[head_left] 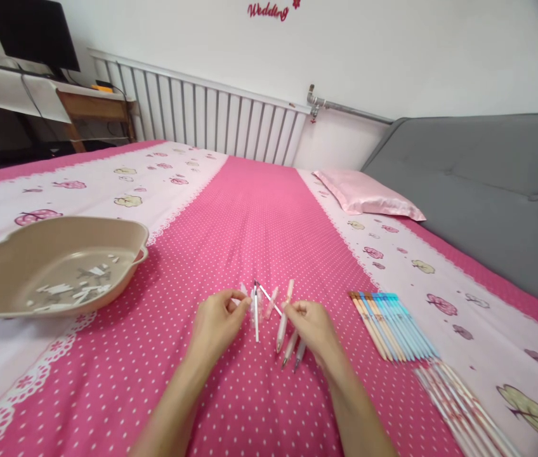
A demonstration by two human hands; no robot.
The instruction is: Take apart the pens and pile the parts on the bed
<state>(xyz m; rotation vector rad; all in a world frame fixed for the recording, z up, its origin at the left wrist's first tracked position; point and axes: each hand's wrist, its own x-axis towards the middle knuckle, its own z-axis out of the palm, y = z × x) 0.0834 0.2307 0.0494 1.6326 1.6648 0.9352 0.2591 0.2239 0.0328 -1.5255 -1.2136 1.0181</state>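
Both my hands hover low over a pink polka-dot bedspread [259, 216]. My left hand [216, 320] is closed in a pinch on a small pale pen part near a thin white refill [256, 314]. My right hand [311, 324] is closed on another thin white refill that slants up to the left, towards the first. Several translucent pink pen barrels and caps [282, 320] lie on the bedspread between and just beyond my fingers.
A beige oval basin [54, 244] with small white scraps sits at the left. A row of orange and blue pens [393, 324] lies at the right, with wrapped white refills [464, 406] below them. Beyond are a pink pillow [368, 193], a grey headboard [488, 184] and a radiator [202, 114].
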